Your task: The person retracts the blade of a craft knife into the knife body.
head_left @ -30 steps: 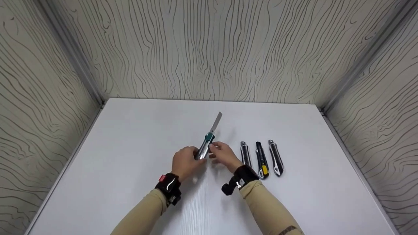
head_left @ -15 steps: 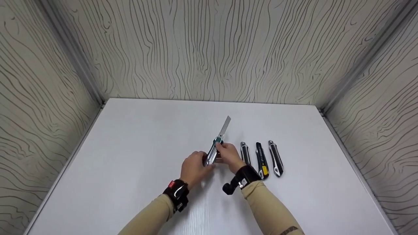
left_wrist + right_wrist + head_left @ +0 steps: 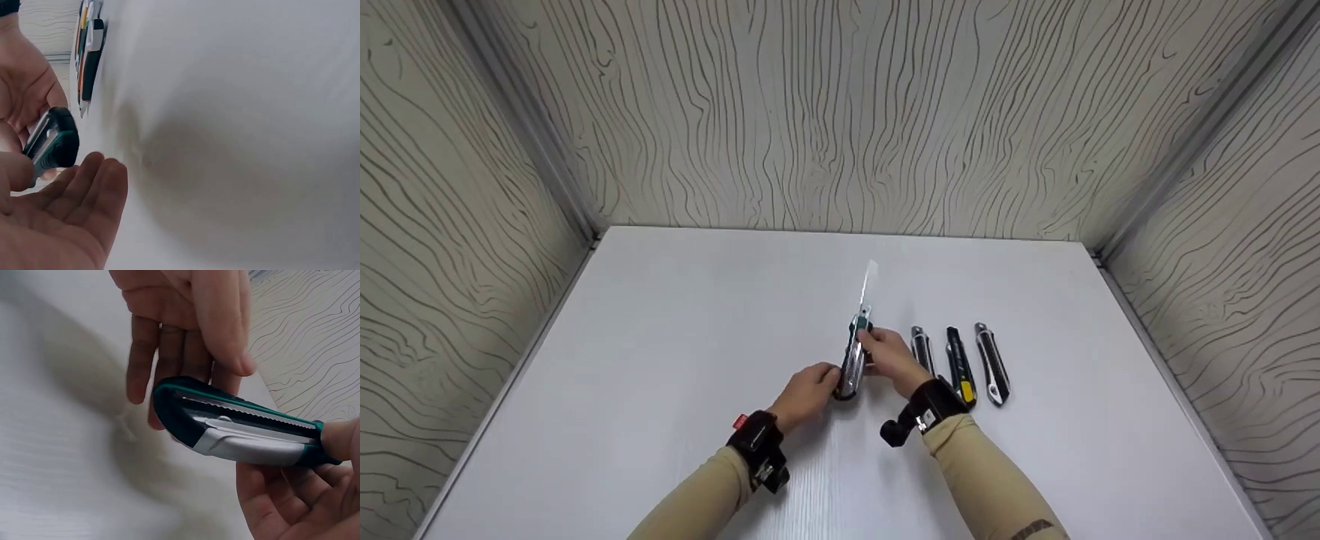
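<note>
A green, black and silver snap-off utility knife [image 3: 851, 369] is held above the white table, its long blade [image 3: 869, 279] extended away from me. My right hand [image 3: 894, 360] pinches it near the blade end, thumb on top, as the right wrist view also shows the knife body [image 3: 247, 445]. Beside the butt end is my left hand [image 3: 807, 391]. In the left wrist view its fingers [image 3: 101, 197] are straight and slightly spread near the butt of the knife [image 3: 62, 138], not wrapped round it. Whether a left fingertip touches the knife, I cannot tell.
Right of my hands lie three more utility knives in a row: a silver-black one [image 3: 922, 349] partly behind the right wrist, a black one with a yellow part [image 3: 960, 367] and another silver-black one [image 3: 994, 364]. Wood-patterned walls [image 3: 840, 112] enclose the white table [image 3: 660, 315].
The knife moved right, then turned more upright with its blade tip swinging back left. My right hand took its front end, and my left hand loosened its grip on the butt.
</note>
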`<state>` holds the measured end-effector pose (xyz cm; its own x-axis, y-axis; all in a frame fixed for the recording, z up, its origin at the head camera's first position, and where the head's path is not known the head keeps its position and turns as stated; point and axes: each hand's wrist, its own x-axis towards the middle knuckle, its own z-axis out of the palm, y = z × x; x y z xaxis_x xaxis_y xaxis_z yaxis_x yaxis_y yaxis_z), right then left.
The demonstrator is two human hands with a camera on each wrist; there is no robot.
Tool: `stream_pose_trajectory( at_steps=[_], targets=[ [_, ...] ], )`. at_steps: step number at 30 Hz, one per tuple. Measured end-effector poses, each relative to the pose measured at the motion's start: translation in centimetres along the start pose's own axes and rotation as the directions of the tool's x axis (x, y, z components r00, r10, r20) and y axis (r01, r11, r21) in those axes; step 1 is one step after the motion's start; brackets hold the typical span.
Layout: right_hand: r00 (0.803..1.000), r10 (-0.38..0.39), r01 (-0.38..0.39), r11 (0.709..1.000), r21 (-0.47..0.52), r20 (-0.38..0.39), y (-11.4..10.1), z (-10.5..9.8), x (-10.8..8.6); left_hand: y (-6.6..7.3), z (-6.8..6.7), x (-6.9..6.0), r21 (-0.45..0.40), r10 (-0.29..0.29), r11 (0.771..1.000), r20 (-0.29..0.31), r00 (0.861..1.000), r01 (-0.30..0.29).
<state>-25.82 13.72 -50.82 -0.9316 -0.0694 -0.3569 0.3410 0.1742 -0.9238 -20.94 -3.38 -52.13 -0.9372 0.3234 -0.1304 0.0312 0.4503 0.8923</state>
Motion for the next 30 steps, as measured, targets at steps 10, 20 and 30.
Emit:
stream_pose_trajectory(
  at_steps=[10, 20, 30],
  targets=[
    [0.998, -0.013, 0.014, 1.000, -0.012, 0.053, 0.4, -0.7, 0.0, -0.6, 1.0, 0.0, -0.382, -0.085, 0.912, 0.178, 0.980, 0.149],
    [0.993, -0.056, 0.048, 0.996, 0.073, 0.106, 0.4, -1.0, -0.3, -0.3, 1.8, 0.1, -0.412, -0.038, 0.903, 0.206, 0.978, 0.121],
    [0.999, 0.017, -0.022, 0.994, 0.103, 0.043, 0.2, -0.7, -0.6, -0.2, 2.7, -0.2, -0.425, -0.038, 0.897, 0.199, 0.979, 0.121]
  ],
)
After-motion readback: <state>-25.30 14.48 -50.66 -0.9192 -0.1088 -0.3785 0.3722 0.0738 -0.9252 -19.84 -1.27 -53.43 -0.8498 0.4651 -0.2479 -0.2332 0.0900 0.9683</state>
